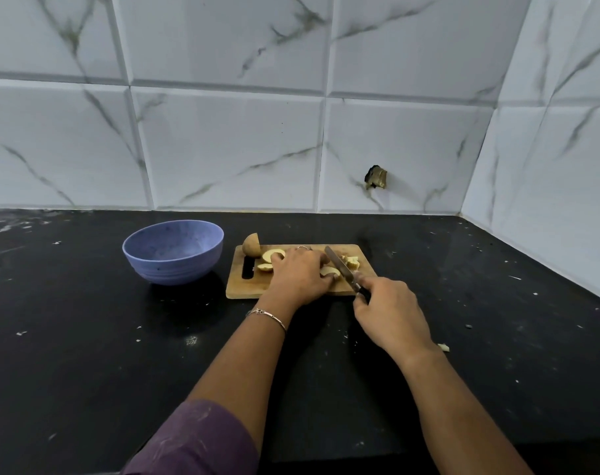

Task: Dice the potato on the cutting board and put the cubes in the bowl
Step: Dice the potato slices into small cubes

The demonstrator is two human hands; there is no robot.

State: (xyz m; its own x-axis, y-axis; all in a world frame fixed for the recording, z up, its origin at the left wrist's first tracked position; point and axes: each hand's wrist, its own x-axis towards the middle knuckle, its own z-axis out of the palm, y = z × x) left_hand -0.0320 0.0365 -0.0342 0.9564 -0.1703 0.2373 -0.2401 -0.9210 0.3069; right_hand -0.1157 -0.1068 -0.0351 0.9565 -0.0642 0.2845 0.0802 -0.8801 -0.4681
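Student: What do the hands hold?
Tutor: Left hand (300, 274), fingers curled, pins a potato slice (329, 271) on the cutting board (247, 291); right hand (389, 311) grips the knife (338, 267), blade at the slice. Bowl (173, 265) stands just left

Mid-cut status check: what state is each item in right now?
Blue-purple round bowl: upright, no cubes visible inside.
Wooden cutting board: lying flat, carrying the potato.
Brown-skinned potato half: uncut, at board's far-left corner.
Pale potato slices: held down by left hand.
Steel knife: gripped by right hand.
Small potato pieces: cut, right of the knife.
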